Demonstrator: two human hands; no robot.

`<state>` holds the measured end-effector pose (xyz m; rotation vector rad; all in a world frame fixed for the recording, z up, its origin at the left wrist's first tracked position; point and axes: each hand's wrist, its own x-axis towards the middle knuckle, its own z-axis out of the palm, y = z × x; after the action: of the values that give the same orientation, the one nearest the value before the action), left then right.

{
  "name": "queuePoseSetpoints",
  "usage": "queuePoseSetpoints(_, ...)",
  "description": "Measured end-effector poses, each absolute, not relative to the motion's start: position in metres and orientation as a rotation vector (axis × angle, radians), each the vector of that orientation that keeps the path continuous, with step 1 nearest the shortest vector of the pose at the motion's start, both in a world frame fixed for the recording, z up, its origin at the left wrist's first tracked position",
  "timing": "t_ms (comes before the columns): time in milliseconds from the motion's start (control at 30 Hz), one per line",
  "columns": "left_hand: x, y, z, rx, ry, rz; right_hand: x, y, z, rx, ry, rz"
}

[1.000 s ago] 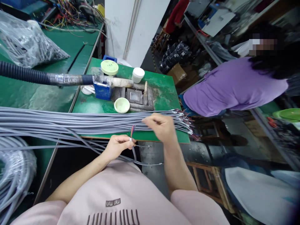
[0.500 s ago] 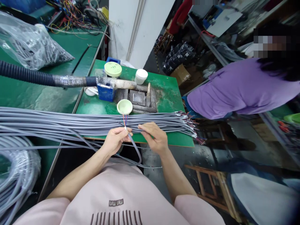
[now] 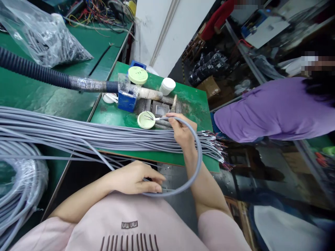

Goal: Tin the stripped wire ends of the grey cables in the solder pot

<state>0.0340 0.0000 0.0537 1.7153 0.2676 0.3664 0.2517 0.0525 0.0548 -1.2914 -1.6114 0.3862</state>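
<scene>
One cable [image 3: 200,150], clamped in right fingers [image 3: 176,125], ends over cup [image 3: 142,121]; left fingers [image 3: 154,173] apart; bundle [image 3: 117,135] lines front desk edge [image 3: 167,159], hose [image 3: 89,84] beyond.

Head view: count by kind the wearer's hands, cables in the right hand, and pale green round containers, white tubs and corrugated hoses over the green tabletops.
Wearer's hands: 2 (left hand, right hand)
Grey cable in right hand: 1
Pale green round containers: 2 (closed tub, open dish)
White tub: 1
Corrugated hose: 1
Total: 7
</scene>
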Motion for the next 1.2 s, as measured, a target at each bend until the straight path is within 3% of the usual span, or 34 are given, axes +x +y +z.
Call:
queuePoseSetpoints(600,0.019,0.005,0.057,1.701,0.217,0.427,0.241,0.098,0.035,-1.449,-1.776,0.340)
queuePoseSetpoints(933,0.019,0.010,0.063,1.960,0.341,0.561,0.281,0.106,0.074,-1.426,-1.609,0.156)
queuePoseSetpoints(1200,0.036,0.022,0.052,2.044,0.499,0.640,0.316,0.145,0.046,-1.532,-1.591,0.140)
